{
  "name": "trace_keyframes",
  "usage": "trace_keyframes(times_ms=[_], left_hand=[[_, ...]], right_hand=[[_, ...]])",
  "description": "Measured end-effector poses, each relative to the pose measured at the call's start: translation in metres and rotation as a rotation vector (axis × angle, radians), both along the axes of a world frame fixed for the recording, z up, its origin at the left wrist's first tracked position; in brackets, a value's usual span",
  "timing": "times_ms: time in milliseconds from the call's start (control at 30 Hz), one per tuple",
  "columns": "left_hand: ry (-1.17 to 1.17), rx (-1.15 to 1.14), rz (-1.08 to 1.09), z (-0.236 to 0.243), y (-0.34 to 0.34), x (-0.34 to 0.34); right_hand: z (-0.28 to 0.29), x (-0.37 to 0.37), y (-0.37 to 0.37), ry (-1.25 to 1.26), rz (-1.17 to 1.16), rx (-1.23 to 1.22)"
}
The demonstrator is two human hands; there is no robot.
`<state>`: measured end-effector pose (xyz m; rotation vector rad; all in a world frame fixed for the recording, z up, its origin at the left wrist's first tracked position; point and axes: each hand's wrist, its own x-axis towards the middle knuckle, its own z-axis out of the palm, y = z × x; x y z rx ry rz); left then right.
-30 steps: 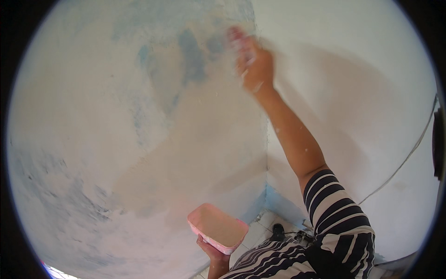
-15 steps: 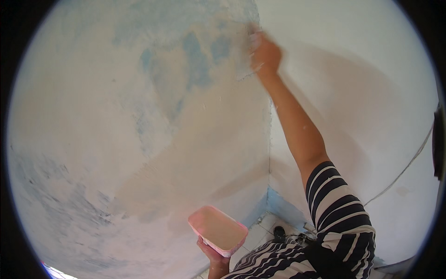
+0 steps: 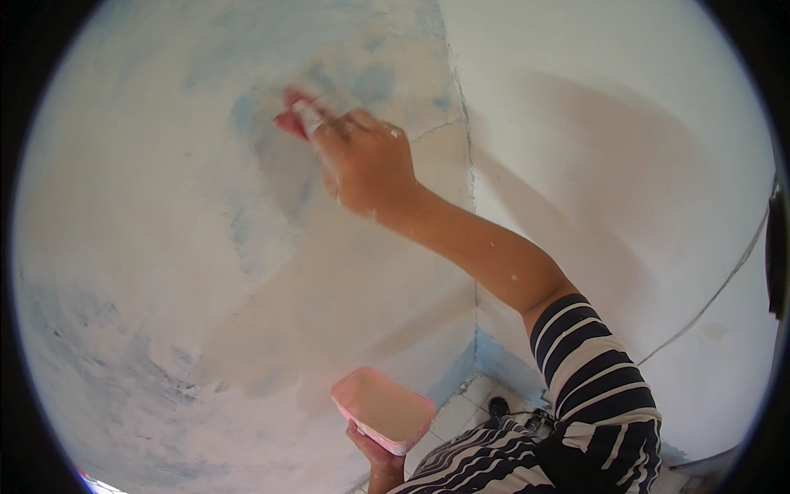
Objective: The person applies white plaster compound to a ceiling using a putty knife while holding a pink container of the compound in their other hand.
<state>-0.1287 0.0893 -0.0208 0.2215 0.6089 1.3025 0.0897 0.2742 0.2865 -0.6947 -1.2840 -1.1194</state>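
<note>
One right hand (image 3: 370, 163) gripping a red tool (image 3: 290, 125) at the wall (image 3: 156, 214), left hand (image 3: 372, 447) holding a pink tub (image 3: 372, 430) of beige paste (image 3: 383, 403)

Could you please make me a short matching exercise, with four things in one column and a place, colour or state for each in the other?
Things:
1. Left hand
2. Right hand
3. Shirt sleeve
4. Shoe

Descriptions:
A. Black, seen against the pale floor tiles
B. Holding a red tool in front of the blue-patched wall
C. Banded in dark and whitish stripes
D. Holding a pink tub

Right pairs: 1-D, 2-B, 3-C, 4-A.
</note>
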Motion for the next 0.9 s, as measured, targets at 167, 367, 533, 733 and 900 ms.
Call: trace_keyframes(times_ms=[167,367,533,733,900], left_hand=[[-0.045,0.060,-0.081,0.001,0.007,-0.005],[-0.028,0.064,-0.057,-0.017,0.013,-0.017],[-0.042,0.051,-0.044,-0.016,0.007,-0.003],[-0.004,0.109,-0.050,-0.022,0.000,0.004],[-0.004,0.093,-0.043,-0.009,-0.012,0.022]], right_hand=[[0.030,0.110,0.002,0.539,0.000,-0.230],[0.012,-0.003,0.013,0.158,-0.152,-0.129],[0.007,0.063,0.002,0.215,0.226,0.002],[0.007,0.101,0.019,0.516,-0.274,-0.433],[-0.008,0.071,-0.039,0.154,0.136,-0.070]])
